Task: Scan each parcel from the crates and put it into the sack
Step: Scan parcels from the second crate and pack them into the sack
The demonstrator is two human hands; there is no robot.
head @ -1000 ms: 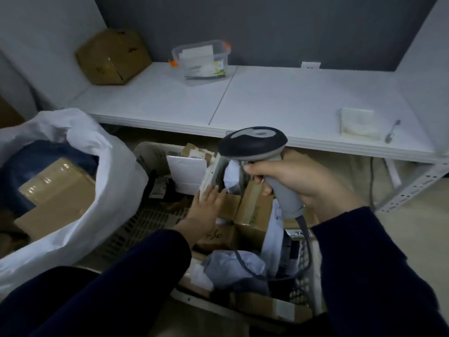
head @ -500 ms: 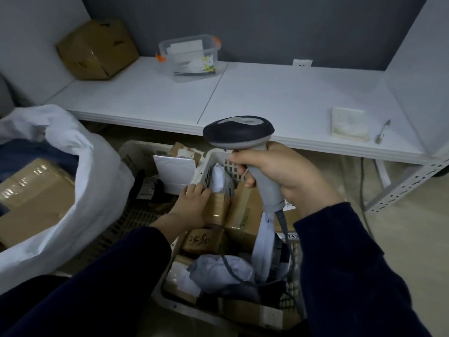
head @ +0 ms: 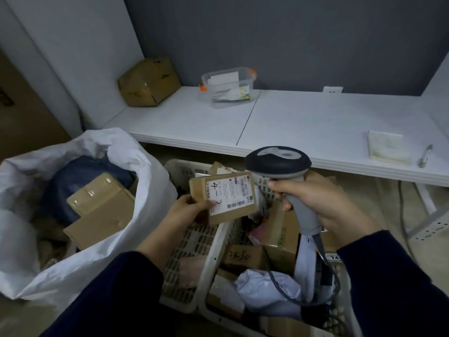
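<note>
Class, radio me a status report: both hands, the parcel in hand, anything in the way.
Left hand pinches parcel, label up. Right hand grips scanner, head beside label. Thumb on label corner; barcode clear. Sack open, left.

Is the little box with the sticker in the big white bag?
No, the left hand holds the parcel over the crate, beside the sack.

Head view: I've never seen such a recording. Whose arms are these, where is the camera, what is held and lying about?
No machine here: a camera worn on a person's head looks down at their bare hands. The left hand holds a cardboard parcel, label up. The right hand grips a grey barcode scanner beside it. Below are white crates of parcels; at left an open white sack holds boxes. The white shelf behind carries a brown box, a clear tub, a notepad and a pen.
</note>
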